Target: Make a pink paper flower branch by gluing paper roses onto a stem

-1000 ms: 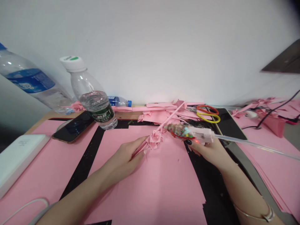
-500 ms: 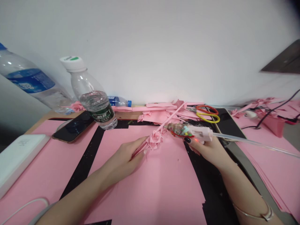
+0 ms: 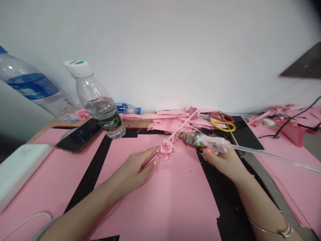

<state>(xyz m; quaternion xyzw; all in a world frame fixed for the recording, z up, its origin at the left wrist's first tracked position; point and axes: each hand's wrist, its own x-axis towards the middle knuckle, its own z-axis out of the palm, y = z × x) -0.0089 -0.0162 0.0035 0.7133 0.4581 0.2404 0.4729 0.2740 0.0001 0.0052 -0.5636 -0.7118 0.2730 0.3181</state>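
My left hand [image 3: 140,164] is closed around a pink paper flower [image 3: 166,149] with folded petals, at the middle of the desk. A thin rolled pink paper stem [image 3: 184,124] slants up and right from behind the petals. In my right hand [image 3: 223,162] is a hot glue gun [image 3: 213,143], its red light lit and a clear glue stick [image 3: 273,155] running out of its back. The gun's crusted tip points left, close beside the flower; whether it touches the paper I cannot tell. Pink paper sheets [image 3: 170,204] lie beneath both hands.
A water bottle [image 3: 100,107], a phone [image 3: 79,135] and a white power bank [image 3: 22,167] stand or lie at left. Scissors [image 3: 223,125] with red and yellow handles rest among pink paper pieces [image 3: 170,122] by the wall. A black cable [image 3: 293,125] runs at right.
The glue gun has shifted very slightly, its glue stick sitting a little lower at the right. My left hand and the flower stay in place.
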